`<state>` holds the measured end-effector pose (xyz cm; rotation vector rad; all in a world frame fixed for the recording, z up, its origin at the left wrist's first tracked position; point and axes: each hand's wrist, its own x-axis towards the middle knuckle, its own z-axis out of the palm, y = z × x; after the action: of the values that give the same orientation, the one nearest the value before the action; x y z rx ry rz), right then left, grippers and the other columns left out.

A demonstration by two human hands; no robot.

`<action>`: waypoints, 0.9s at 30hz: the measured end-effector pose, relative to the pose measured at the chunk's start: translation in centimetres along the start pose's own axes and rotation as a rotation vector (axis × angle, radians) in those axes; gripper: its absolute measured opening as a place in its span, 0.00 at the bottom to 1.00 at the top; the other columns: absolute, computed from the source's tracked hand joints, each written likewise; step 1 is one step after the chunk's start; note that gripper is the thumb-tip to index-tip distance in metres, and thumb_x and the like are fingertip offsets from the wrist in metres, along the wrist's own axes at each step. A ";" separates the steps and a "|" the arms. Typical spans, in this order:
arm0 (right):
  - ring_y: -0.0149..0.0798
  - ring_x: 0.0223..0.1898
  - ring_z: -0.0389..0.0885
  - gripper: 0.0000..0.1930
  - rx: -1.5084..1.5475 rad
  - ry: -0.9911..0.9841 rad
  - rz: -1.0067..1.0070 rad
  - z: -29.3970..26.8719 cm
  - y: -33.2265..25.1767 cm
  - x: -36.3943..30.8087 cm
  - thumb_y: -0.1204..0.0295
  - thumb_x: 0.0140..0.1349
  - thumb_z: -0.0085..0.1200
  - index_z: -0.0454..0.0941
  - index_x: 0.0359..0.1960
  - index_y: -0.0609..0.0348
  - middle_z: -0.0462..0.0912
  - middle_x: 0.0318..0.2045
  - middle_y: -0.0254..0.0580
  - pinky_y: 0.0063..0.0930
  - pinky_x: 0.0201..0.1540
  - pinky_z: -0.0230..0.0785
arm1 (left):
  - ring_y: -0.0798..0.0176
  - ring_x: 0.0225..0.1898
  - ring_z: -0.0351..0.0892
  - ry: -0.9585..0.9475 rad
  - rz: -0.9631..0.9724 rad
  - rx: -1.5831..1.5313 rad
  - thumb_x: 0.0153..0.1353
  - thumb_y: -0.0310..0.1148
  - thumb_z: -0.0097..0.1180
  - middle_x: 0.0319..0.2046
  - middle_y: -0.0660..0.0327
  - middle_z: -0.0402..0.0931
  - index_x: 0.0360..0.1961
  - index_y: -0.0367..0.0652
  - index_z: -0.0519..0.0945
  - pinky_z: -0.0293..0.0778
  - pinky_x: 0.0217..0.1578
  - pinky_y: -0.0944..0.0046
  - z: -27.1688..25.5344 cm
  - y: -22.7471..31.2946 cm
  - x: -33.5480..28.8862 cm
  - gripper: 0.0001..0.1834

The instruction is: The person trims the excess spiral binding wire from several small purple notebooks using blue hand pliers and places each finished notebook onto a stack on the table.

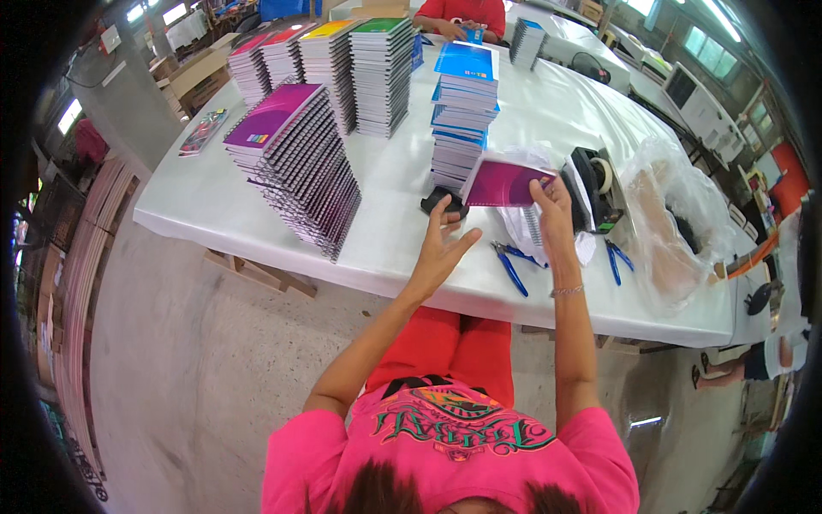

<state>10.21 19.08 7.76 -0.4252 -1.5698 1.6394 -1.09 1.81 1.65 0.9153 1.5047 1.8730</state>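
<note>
Purple notebook pinched in right hand grip; left hand open, just beside.

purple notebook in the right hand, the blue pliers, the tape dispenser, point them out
purple notebook (503, 184), head view, middle of its cover
blue pliers (511, 265), head view, on a blue handle
tape dispenser (592, 187), head view, on its black body

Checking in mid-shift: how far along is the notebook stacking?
Done: a blue stack and a leaning purple stack stand on the white table. In hand: the right hand holds a purple notebook; the left hand is open beside it. What remains cannot be told.
</note>
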 end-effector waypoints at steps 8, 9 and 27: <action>0.23 0.40 0.73 0.09 -0.075 -0.190 0.178 2.6 3.0 -4.9 0.78 0.61 0.56 0.77 0.43 0.56 0.79 0.40 0.30 0.20 0.47 0.64 | 0.61 0.53 0.71 0.203 0.240 -0.050 0.72 0.34 0.45 0.51 0.53 0.72 0.61 0.36 0.64 0.65 0.56 0.63 -0.3 3.0 -0.3 0.21; 0.24 0.41 0.73 0.10 -0.205 -0.118 -0.015 1.1 4.0 -3.2 0.80 0.59 0.54 0.78 0.42 0.57 0.79 0.38 0.29 0.21 0.48 0.64 | 0.58 0.51 0.73 0.162 0.250 0.106 0.71 0.32 0.45 0.49 0.53 0.73 0.60 0.39 0.66 0.66 0.55 0.63 -1.6 3.9 -0.3 0.18; 0.51 0.37 0.81 0.12 -1.119 0.089 -0.160 -8.4 6.3 3.9 0.75 0.55 0.57 0.83 0.42 0.63 0.82 0.31 0.56 0.38 0.43 0.72 | 0.49 0.60 0.59 0.138 0.359 1.240 0.50 0.57 0.65 0.51 0.60 0.66 0.43 0.46 0.77 0.41 0.58 0.16 -2.0 0.5 -2.6 0.29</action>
<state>11.85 28.20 1.51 -0.8811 -2.2635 0.4730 -1.13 -1.51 1.46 1.6548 2.7777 1.0318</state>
